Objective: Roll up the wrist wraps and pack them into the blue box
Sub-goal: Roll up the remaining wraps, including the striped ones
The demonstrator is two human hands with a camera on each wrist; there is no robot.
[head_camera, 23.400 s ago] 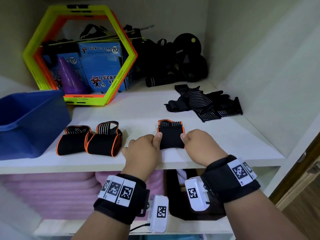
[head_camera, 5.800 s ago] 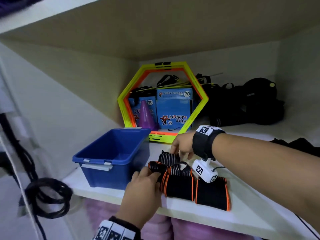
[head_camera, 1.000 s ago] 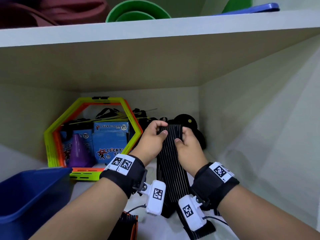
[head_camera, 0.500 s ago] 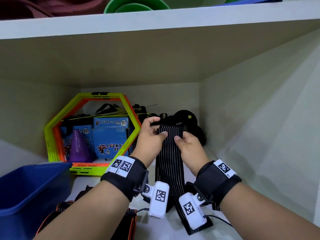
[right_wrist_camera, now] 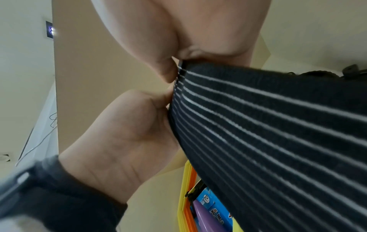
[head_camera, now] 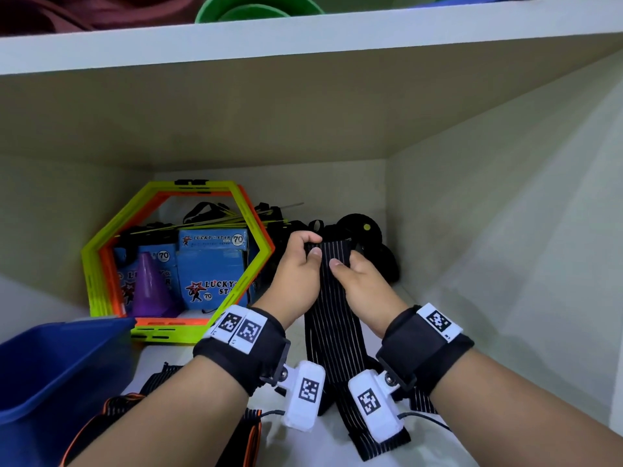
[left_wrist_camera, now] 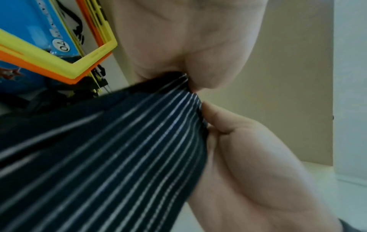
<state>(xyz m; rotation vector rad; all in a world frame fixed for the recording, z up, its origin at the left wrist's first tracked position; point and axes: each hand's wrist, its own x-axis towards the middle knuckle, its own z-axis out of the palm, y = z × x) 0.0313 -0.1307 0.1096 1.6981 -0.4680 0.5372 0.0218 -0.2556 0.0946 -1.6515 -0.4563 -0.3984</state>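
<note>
A long black wrist wrap with thin white stripes (head_camera: 332,318) hangs unrolled from my two raised hands down to the shelf. My left hand (head_camera: 298,264) pinches its top left edge, thumb in front. My right hand (head_camera: 357,281) pinches the top right edge. In the left wrist view the striped wrap (left_wrist_camera: 111,150) fills the lower left, and in the right wrist view the wrap (right_wrist_camera: 274,128) stretches to the right. The blue box (head_camera: 50,372) stands open at the lower left. Rolled black wraps with orange edges (head_camera: 242,439) lie on the shelf under my left forearm.
A yellow and orange hexagon frame (head_camera: 175,261) leans at the back left, around blue cartons (head_camera: 212,267) and a purple cone (head_camera: 151,288). Black gear (head_camera: 364,237) is piled in the back corner. The cupboard wall (head_camera: 505,264) is close on the right, a shelf board (head_camera: 303,38) overhead.
Both hands have moved slightly down and closer together on the wrap's top end. The view has tilted down a little, showing more of the rolled wraps.
</note>
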